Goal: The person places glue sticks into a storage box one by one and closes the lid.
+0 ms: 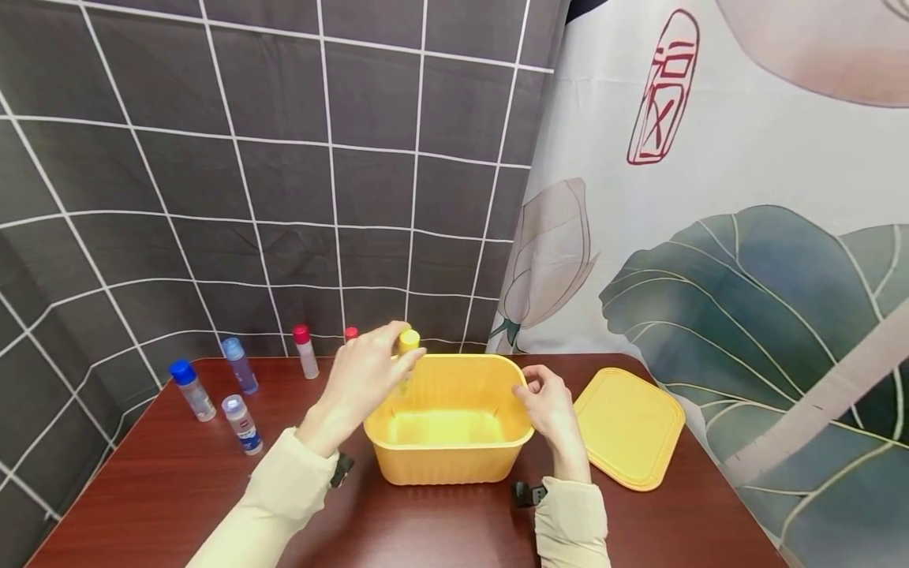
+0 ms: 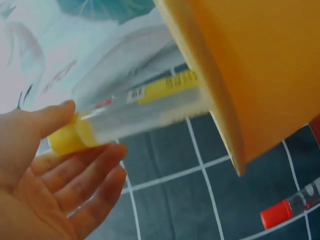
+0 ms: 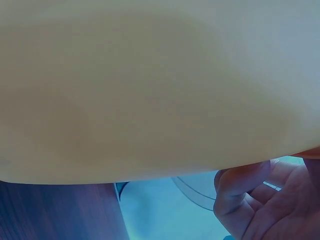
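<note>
My left hand (image 1: 360,377) pinches a slim clear bottle (image 2: 150,110) by its yellow cap (image 1: 409,339), over the left side of a yellow plastic bin (image 1: 449,467). In the left wrist view the bottle's lower end overlaps the bin's rim, and the thumb and fingers (image 2: 102,167) lie on either side of the cap. At the bin's right rim, my right hand (image 1: 548,404) holds on with bent fingers. The right wrist view is mostly filled by the bin's wall (image 3: 150,100), with the right hand (image 3: 260,200) at its edge.
Left of the bin stand a dark-blue-capped bottle (image 1: 192,390), a light-blue-capped bottle (image 1: 240,365), a clear-capped bottle (image 1: 242,424) and a red-capped bottle (image 1: 305,352). Another red cap (image 1: 351,333) shows behind the left hand. A yellow lid (image 1: 629,430) lies to the right.
</note>
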